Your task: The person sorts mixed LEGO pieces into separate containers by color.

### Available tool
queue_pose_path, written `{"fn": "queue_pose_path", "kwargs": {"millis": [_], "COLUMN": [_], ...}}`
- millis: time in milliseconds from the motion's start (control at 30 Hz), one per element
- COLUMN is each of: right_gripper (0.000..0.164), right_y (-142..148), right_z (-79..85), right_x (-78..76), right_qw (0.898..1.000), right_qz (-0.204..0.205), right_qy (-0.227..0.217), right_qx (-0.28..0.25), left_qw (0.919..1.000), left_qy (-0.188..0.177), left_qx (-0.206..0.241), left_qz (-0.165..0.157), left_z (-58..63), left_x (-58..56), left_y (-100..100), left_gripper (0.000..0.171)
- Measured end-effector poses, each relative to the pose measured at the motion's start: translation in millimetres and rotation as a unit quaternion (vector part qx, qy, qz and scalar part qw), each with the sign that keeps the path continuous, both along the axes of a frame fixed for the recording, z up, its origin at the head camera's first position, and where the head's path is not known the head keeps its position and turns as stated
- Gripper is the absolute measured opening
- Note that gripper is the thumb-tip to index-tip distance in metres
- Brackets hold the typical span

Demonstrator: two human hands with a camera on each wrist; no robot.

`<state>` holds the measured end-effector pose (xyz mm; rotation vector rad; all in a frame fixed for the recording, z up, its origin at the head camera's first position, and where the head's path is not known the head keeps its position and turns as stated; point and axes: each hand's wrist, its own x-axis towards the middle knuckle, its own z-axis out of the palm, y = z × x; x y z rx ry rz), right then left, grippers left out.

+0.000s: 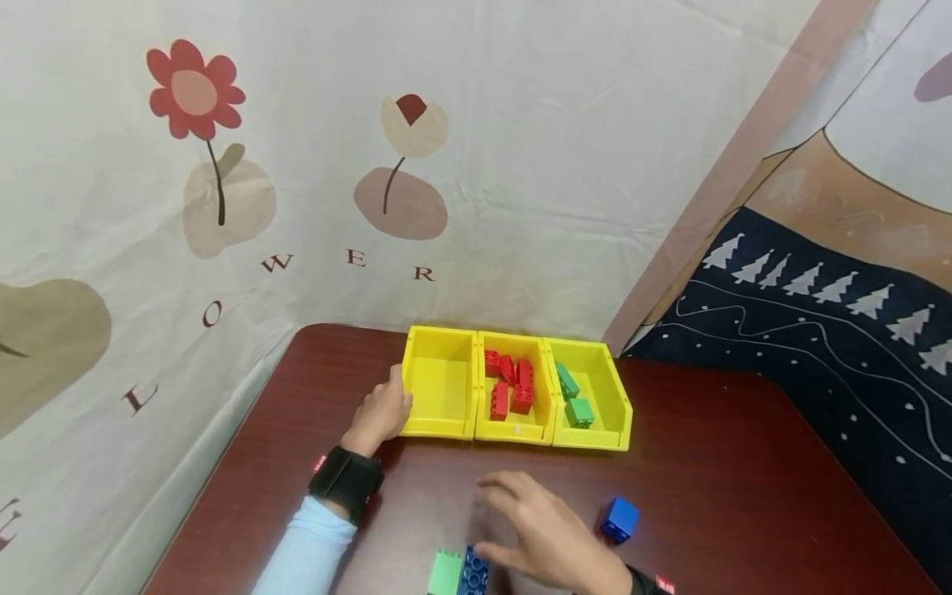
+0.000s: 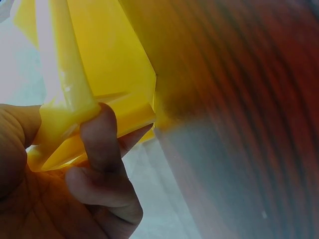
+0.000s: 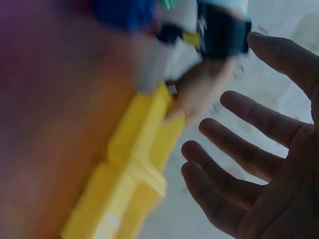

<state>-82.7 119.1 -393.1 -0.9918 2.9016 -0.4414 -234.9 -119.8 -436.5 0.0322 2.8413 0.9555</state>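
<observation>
My left hand (image 1: 381, 409) grips the near left edge of the leftmost yellow bin (image 1: 439, 427); the left wrist view shows thumb and fingers around its yellow rim (image 2: 67, 84). That bin has nothing in it. My right hand (image 1: 546, 533) is spread over the table with nothing in its grasp, fingers apart in the right wrist view. Just left of its thumb lie a dark blue brick (image 1: 473, 572) and a light green brick (image 1: 445, 573), side by side at the bottom of the head view. Another blue brick (image 1: 620, 520) sits to the right of the right hand.
The middle yellow bin (image 1: 513, 431) holds several red bricks (image 1: 523, 387). In the right yellow bin (image 1: 613, 413) are green bricks (image 1: 579, 412). All three bins stand in a row at the back of the brown table (image 1: 706, 479), before a printed cloth (image 1: 521, 165).
</observation>
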Motion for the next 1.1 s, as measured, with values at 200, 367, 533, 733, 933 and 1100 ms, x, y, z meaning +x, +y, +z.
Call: {"fn": "queue_pose_path", "kwargs": {"millis": [200,367,533,733,933,1100], "right_gripper": [0.05,0.037,0.036,0.04,0.04,0.04], "right_y": [-6,-3,-3,-5,-6,-6], "right_z": [-22.1,-40.2,-49.3,-50.3,-49.0,-50.5], "right_x": [10.4,11.4,16.2,19.2,19.5,19.2], "right_qw": [0.995,0.992,0.995,0.996,0.994,0.994], "right_qz": [0.014,0.045,0.049,0.041,0.025,0.02], "right_qy": [-0.098,-0.11,-0.086,-0.08,-0.102,-0.103], "right_qx": [0.033,0.046,0.028,0.018,0.015,0.016], "left_qw": [0.9999,1.0,1.0,1.0,1.0,1.0], "left_qy": [0.01,0.002,-0.006,-0.004,-0.001,0.004], "left_qx": [-0.002,-0.002,0.001,0.003,0.004,-0.001], "left_qz": [-0.003,-0.008,-0.003,-0.004,-0.004,-0.004], "left_z": [0.8,-0.2,-0.4,-1.0,-1.6,-3.3], "left_x": [-1.1,-1.6,-1.0,0.0,0.0,-2.4], "left_y": [0,0,0,-2,-1,0], "left_gripper": [0.055,0.055,0.056,0.057,0.057,0.058]}}
